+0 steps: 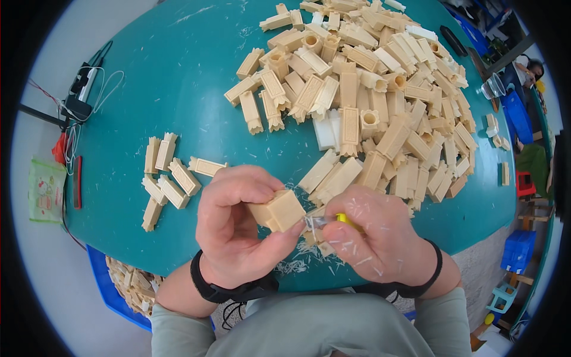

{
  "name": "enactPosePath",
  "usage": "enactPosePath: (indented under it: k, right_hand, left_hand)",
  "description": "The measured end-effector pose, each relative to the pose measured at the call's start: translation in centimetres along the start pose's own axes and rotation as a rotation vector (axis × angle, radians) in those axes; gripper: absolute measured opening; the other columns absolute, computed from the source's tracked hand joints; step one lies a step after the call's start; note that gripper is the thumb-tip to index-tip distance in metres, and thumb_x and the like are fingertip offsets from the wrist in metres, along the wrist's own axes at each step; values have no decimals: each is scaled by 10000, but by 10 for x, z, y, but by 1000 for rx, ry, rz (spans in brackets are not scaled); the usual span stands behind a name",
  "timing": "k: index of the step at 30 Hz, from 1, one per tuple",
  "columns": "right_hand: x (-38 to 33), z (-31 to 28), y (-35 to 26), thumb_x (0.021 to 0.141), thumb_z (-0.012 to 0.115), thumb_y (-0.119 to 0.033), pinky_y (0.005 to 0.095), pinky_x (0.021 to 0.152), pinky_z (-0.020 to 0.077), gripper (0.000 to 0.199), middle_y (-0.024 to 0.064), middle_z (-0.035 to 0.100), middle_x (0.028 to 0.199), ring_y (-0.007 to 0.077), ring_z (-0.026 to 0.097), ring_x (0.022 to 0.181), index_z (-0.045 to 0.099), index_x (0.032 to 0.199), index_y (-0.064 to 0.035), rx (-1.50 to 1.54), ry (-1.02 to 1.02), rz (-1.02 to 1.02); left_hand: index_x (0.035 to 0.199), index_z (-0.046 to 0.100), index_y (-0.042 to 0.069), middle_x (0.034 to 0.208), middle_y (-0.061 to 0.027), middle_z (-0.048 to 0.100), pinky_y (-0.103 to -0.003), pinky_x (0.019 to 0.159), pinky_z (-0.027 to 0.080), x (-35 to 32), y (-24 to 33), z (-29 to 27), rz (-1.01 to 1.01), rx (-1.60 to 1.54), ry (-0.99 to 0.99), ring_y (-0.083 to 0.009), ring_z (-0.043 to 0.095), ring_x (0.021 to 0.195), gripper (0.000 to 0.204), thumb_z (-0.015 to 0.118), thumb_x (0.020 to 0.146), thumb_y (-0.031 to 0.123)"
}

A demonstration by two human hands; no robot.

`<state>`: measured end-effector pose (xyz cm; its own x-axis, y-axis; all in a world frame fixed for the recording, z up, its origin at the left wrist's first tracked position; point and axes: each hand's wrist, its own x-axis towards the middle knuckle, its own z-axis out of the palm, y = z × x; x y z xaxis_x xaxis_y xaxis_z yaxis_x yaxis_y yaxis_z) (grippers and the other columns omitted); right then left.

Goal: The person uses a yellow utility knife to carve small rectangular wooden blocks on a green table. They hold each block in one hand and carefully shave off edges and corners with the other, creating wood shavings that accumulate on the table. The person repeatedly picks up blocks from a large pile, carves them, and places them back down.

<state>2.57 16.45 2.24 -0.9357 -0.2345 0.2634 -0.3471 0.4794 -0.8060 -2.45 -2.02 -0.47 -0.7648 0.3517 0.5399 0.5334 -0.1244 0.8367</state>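
Beige block [285, 211] | my left hand [235, 223] curled snugly round it | right hand [380, 232] clenched on yellow-handled tool [345, 219] | I'd stroke lightly, away from fingers

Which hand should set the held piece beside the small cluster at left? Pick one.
Probably the left hand: it grips the beige piece and is nearer the small cluster, while the right hand holds a partly yellow tool.

No lettering can be read, even on the green bag [49, 193].
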Motion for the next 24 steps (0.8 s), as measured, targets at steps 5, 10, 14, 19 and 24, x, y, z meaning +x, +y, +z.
enactPosePath:
  k: [5,10,14,19,24]
  right_hand:
    - [0,2,-1,802,624,-223,324,446,403,220,92,527,635,250,530,527,531,821,-25,-17,16,-9]
    - [0,1,1,798,628,-219,322,436,397,219,90,518,629,246,522,522,526,813,-26,-34,16,-12]
    - [0,1,1,796,629,-221,323,435,395,221,86,512,630,243,519,523,523,807,-28,-54,24,-3]
    - [1,-1,2,796,629,-233,324,428,389,228,82,499,626,241,512,521,519,799,-34,-79,1,-21]
    - [1,-2,2,799,626,-246,322,421,385,238,77,488,623,238,506,516,508,784,-39,-126,-15,-26]
  left_hand:
    - [972,453,19,928,-123,497,-251,669,443,-2,2,0,-11,-4,26,-174,532,816,449,712,612,-51]
    - [972,450,20,927,-123,495,-252,666,447,1,0,2,13,27,9,-176,533,811,446,708,617,-58]
    - [976,444,23,933,-128,499,-249,670,450,0,-1,2,17,20,9,-168,538,807,452,707,619,-63]
    - [984,447,28,953,-139,512,-242,679,457,0,0,2,18,-38,-14,-152,551,799,456,708,620,-63]
    - [982,459,29,956,-142,520,-242,684,457,-2,-2,2,-19,-85,-31,-153,554,800,442,705,626,-58]
